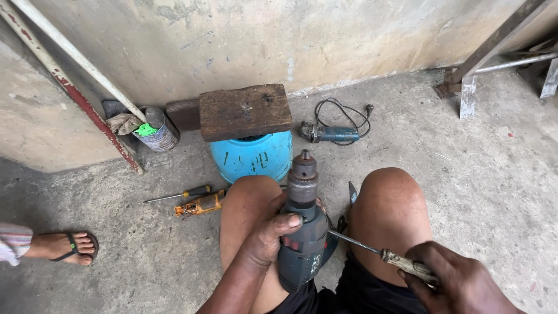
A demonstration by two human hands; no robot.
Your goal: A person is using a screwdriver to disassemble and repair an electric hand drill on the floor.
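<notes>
My left hand [268, 235] is curled tight w/ thumb lying across top, forearm running up between my bare knees. My right hand [459, 279] is fisted, knuckles up, low at right.

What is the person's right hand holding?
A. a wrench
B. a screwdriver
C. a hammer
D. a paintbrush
B: the right hand grips the worn handle of a screwdriver, whose thin metal shaft points at the side of the electric drill that the left hand holds between the knees.
</notes>
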